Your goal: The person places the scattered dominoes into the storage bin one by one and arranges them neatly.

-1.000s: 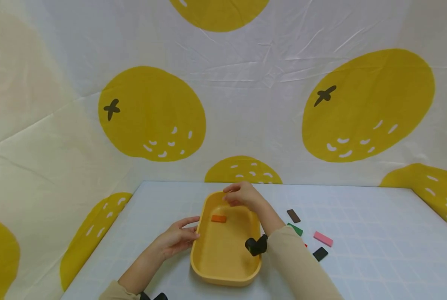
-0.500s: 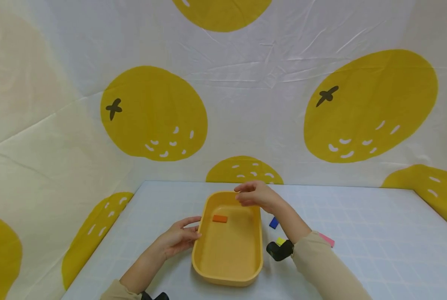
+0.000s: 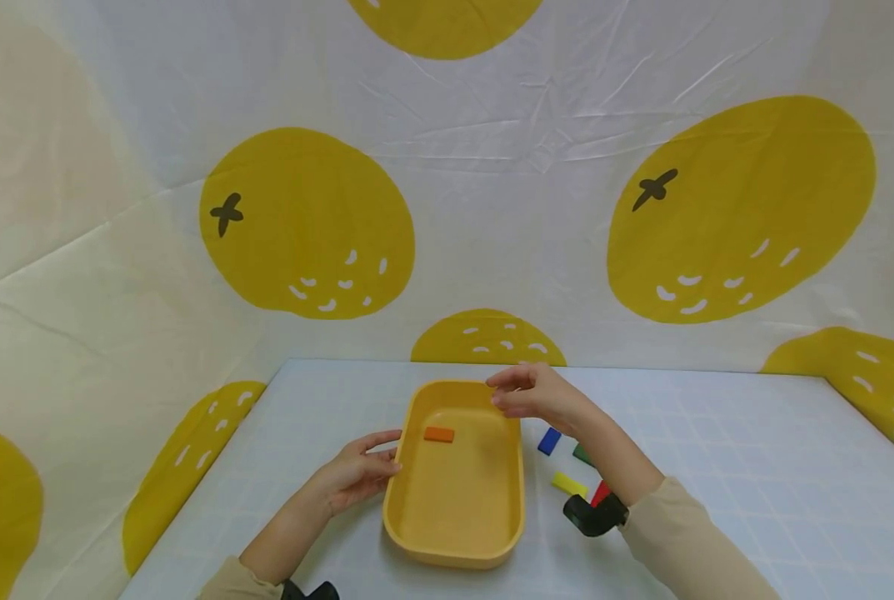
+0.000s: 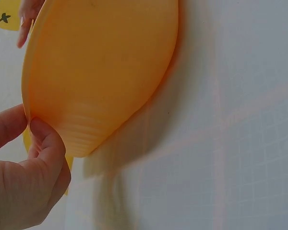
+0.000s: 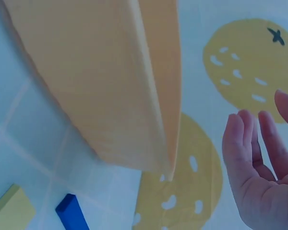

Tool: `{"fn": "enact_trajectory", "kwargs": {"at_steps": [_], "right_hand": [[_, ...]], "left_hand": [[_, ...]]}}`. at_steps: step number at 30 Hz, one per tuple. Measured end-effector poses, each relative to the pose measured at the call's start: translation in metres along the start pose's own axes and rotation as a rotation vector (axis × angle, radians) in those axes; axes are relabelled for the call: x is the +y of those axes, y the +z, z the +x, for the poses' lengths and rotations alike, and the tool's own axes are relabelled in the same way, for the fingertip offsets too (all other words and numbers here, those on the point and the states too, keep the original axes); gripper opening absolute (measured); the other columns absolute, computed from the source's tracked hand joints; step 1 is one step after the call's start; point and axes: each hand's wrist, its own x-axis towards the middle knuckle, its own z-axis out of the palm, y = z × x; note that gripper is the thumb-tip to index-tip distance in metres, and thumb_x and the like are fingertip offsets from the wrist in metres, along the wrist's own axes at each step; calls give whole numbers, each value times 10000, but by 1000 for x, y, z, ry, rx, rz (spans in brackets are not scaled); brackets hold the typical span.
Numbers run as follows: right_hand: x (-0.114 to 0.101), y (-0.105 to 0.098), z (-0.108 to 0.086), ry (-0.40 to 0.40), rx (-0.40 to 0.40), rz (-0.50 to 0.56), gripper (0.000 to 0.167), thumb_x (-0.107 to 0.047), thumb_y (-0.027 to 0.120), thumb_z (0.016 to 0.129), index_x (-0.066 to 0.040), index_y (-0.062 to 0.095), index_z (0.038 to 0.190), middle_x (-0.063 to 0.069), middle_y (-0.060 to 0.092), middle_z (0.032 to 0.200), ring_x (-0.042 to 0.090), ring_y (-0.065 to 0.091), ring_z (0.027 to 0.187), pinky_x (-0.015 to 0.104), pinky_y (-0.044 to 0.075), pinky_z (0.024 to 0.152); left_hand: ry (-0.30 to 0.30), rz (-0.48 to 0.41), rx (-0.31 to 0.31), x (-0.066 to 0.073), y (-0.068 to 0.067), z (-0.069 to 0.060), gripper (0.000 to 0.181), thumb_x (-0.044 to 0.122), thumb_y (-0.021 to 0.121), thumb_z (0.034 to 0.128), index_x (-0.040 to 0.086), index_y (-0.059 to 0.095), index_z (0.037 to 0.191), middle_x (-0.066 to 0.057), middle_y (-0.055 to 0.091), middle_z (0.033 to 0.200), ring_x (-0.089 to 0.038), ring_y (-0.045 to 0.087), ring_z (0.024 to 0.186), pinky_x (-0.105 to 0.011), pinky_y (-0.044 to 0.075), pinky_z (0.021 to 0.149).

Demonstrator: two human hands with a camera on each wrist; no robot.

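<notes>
A yellow tray [image 3: 454,508] stands on the table with an orange block [image 3: 439,434] lying inside toward its far left. My left hand [image 3: 357,479] pinches the tray's left rim; the left wrist view shows thumb and finger of the left hand [image 4: 33,177] meeting at the rim of the tray [image 4: 105,57]. My right hand [image 3: 540,396] hovers by the tray's far right corner, fingers loosely bent and holding nothing. In the right wrist view the right hand [image 5: 264,172] is apart from the tray [image 5: 86,72].
Right of the tray lie a blue block [image 3: 549,441], a yellow block [image 3: 569,484], a green block [image 3: 583,454] and a red block [image 3: 600,492], the last two partly hidden by my right arm. A fruit-patterned cloth [image 3: 491,250] hangs behind the table.
My right hand has moved right, from over the tray's far end to its far right corner. Its arm now uncovers the blue and yellow blocks and covers the pink, brown and black ones.
</notes>
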Motion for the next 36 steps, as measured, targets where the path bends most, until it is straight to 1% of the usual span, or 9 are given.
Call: {"fn": "enact_trajectory", "kwargs": {"at_steps": [4,7,11,15,21,24,31,34,36], "right_hand": [[4,-4,-9,7,-6,-26,378,-104,662,855,45,577,1191,144,585,1045,260,586,913,371,516,837],[8,-9,-17,8,-15,-43,388,-114,658,859,46,570,1200,149,593,1051,305,583,946,386,512,842],[12,-19,-28,13,-12,-73,427,-136,660,862,54,544,1226,177,588,1058,289,587,946,389,507,852],[18,-31,-38,38,19,-102,450,-172,667,859,41,539,1234,168,588,1046,240,585,923,388,506,856],[28,-49,-53,76,57,-148,445,-206,662,862,12,548,1233,123,598,1021,324,573,984,412,506,853],[28,-57,-59,67,55,-174,449,-203,658,863,20,542,1235,125,598,1015,296,586,954,436,505,847],[24,-79,-72,27,35,-205,430,-137,629,869,62,516,1234,171,584,1013,264,599,906,386,514,835],[30,-90,-81,36,27,-214,424,-126,613,872,67,510,1235,152,574,1002,247,590,906,394,514,829],[37,-95,-87,57,33,-209,432,-126,612,872,68,503,1241,144,572,1008,264,589,912,397,516,824]], "left_hand": [[-7,10,6,0,1,1,647,-123,538,849,-75,230,1416,-212,509,1243,-183,593,947,-337,501,865],[-9,10,3,0,0,1,652,-122,542,847,-71,231,1417,-211,508,1246,-186,591,953,-340,499,869],[-15,4,2,-1,0,3,657,-119,549,846,-66,233,1420,-203,509,1241,-190,589,961,-336,501,865],[-13,1,1,0,0,3,654,-118,546,849,-65,231,1420,-204,506,1239,-190,587,963,-331,503,861],[-8,-4,-9,-1,0,2,657,-125,541,849,-65,224,1421,-182,534,1213,-190,592,955,-344,501,865],[-6,-11,-7,-1,-1,1,658,-130,542,847,-64,227,1421,-165,555,1186,-184,595,949,-342,504,860],[-3,-19,-22,1,-4,1,658,-131,529,852,-61,215,1425,-103,586,1113,-169,593,933,-330,507,853],[-1,-16,-39,0,-4,1,655,-126,526,853,-65,211,1424,-96,589,1108,-170,592,935,-327,508,848],[1,-16,-48,-1,-4,1,652,-128,523,854,-71,210,1422,-95,589,1107,-169,591,937,-327,508,849]]}}
